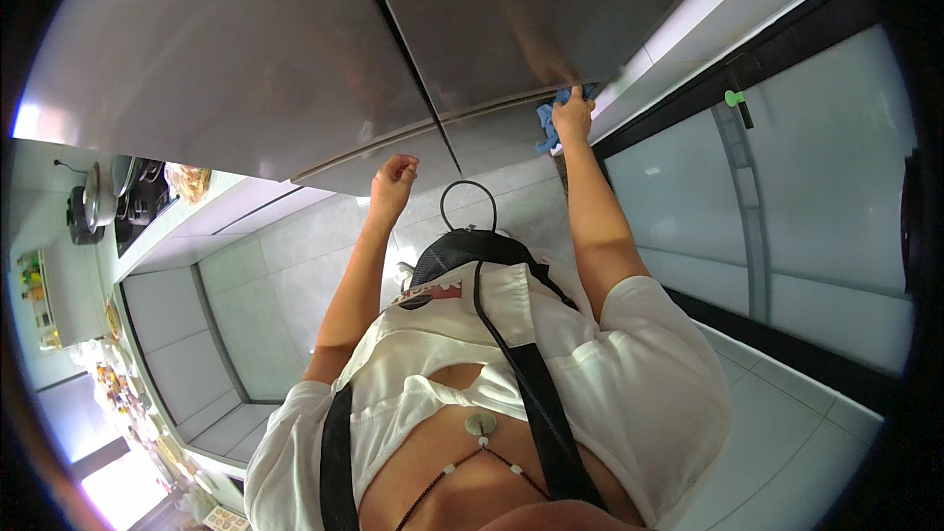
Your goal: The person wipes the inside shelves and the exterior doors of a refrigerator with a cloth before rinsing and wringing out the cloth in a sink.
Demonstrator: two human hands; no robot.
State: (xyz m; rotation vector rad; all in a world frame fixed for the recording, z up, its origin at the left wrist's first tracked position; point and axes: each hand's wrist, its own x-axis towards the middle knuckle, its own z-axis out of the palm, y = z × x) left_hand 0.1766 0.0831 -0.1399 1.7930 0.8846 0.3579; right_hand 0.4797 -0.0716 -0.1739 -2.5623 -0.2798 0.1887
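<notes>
My right hand [572,118] grips a crumpled blue cloth [546,128] at the edge of a large grey double-door cabinet, which looks like a refrigerator [531,20]. Its fingers point toward the right door, near the outer corner, and part of the cloth is hidden behind them. My left hand [395,182] hovers beside the edge of the left door [246,59], apart from it. The fingers there are loosely curled together, with nothing visible in them. A dark vertical gap separates the two doors.
To the right stands a frosted glass door [678,206] with a black frame and a green knob [734,98]. A white counter [187,211] at left bears a stove [143,202] and a pan [98,199]. Grey tiles [295,285] cover the floor.
</notes>
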